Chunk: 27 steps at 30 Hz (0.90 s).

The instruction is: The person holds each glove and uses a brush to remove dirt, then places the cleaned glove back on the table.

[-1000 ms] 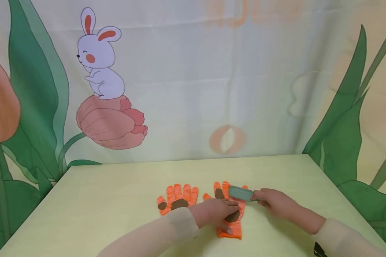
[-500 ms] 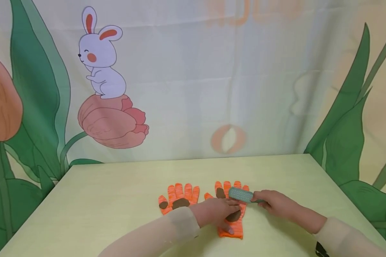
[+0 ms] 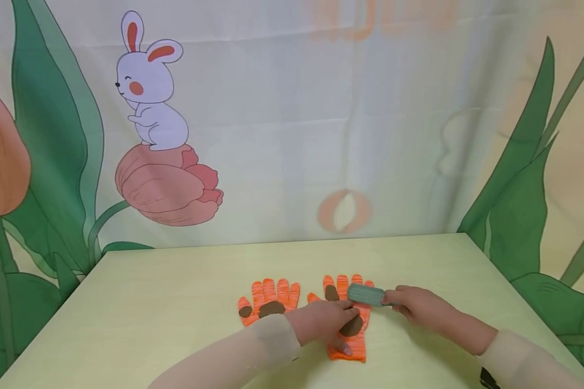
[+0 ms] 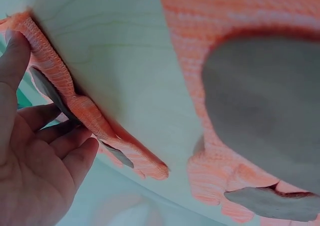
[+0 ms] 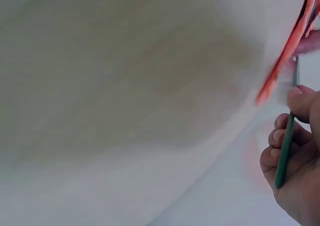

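The right hand (image 3: 420,309) pinches the green brush (image 3: 366,295) over the orange knit glove (image 3: 357,342) on the surface (image 3: 175,302); the left hand (image 3: 321,323) presses it, fingers spread. Weak pressure could let strokes drag it askew.

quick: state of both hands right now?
Left hand: open, resting on the orange glove beneath it.
Right hand: closed, holding the green tool by its handle.
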{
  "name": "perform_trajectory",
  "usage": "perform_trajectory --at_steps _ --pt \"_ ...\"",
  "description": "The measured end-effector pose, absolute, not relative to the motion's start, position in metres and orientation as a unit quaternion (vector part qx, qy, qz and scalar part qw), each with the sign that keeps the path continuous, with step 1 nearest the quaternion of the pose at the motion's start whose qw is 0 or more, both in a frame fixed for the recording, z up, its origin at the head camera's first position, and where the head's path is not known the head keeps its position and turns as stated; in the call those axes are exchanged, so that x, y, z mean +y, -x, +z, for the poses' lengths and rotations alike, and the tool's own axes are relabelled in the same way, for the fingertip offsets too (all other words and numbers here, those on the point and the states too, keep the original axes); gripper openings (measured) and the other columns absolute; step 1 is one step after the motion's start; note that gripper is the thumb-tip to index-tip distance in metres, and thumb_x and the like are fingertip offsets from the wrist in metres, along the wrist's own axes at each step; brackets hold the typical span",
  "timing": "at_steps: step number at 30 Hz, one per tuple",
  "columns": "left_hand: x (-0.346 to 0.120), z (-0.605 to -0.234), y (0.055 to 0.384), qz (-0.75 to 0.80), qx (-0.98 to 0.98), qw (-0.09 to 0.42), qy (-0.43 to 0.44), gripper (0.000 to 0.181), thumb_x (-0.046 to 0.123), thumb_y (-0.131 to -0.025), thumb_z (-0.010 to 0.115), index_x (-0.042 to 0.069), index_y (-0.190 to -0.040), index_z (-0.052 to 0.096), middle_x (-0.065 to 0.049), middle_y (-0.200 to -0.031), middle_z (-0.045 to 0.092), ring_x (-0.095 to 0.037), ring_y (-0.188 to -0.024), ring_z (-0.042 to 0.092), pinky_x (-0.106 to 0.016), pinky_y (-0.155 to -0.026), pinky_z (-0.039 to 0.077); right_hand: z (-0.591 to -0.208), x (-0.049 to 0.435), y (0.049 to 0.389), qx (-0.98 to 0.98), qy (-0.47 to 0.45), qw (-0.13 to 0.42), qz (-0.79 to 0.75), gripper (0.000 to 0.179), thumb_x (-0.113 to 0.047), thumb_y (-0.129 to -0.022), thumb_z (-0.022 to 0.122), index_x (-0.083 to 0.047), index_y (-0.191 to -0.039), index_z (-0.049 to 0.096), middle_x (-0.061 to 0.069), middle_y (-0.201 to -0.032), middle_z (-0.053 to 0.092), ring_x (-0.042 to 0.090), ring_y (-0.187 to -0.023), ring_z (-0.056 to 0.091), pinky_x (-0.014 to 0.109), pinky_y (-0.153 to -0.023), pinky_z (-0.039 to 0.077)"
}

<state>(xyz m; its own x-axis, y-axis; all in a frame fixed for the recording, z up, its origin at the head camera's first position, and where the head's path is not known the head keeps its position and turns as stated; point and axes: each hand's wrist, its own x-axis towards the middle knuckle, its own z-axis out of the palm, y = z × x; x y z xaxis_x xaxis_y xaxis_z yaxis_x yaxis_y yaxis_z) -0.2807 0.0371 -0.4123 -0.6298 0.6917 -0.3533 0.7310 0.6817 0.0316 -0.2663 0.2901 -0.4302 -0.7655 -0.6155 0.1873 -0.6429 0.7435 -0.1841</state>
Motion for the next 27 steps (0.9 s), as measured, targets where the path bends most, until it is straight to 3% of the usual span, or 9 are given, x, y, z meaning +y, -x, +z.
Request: perform_trajectory --at_steps 8,15,22,27 --pt "0.036 -0.411 0.281 -0.055 0.901 0.168 -0.396 0.083 0.056 -0.089 0.072 0.024 -0.159 0.040 0.003 -0.167 0.037 -0.018 -0.144 0.051 -0.032 -0.111 0.049 -0.423 0.288 0.266 -0.932 -0.331 0.092 0.116 0.019 -0.002 -0.092 0.071 -0.017 -0.102 0.065 -0.004 -0.082 0.060 0.000 -0.067 0.042 0.018 -0.060 0.038" --pt "0.036 -0.410 0.282 -0.058 0.902 0.178 -0.388 0.084 0.058 -0.089 0.071 0.025 -0.159 0.039 0.004 -0.167 0.035 -0.017 -0.147 0.048 -0.033 -0.114 0.047 -0.422 0.291 0.262 -0.937 -0.336 0.055 0.081 0.021 -0.003 -0.091 0.073 -0.018 -0.105 0.068 -0.006 -0.081 0.058 0.001 -0.067 0.044 0.018 -0.060 0.041" --pt "0.035 -0.407 0.282 -0.063 0.903 0.177 -0.387 0.084 0.059 -0.088 0.071 0.026 -0.159 0.039 0.004 -0.168 0.034 -0.015 -0.148 0.046 -0.032 -0.114 0.046 -0.415 0.295 0.266 -0.930 -0.341 0.094 0.104 0.021 0.000 -0.090 0.072 -0.017 -0.103 0.067 -0.004 -0.083 0.061 0.000 -0.067 0.044 0.019 -0.059 0.040" --pt "0.037 -0.408 0.281 -0.052 0.903 0.188 -0.383 0.084 0.058 -0.088 0.072 0.026 -0.159 0.039 0.004 -0.168 0.035 -0.016 -0.148 0.046 -0.032 -0.115 0.046 -0.425 0.285 0.266 -0.931 -0.340 0.049 0.121 0.019 -0.003 -0.093 0.070 -0.018 -0.104 0.065 -0.004 -0.085 0.062 -0.001 -0.069 0.045 0.018 -0.061 0.041"
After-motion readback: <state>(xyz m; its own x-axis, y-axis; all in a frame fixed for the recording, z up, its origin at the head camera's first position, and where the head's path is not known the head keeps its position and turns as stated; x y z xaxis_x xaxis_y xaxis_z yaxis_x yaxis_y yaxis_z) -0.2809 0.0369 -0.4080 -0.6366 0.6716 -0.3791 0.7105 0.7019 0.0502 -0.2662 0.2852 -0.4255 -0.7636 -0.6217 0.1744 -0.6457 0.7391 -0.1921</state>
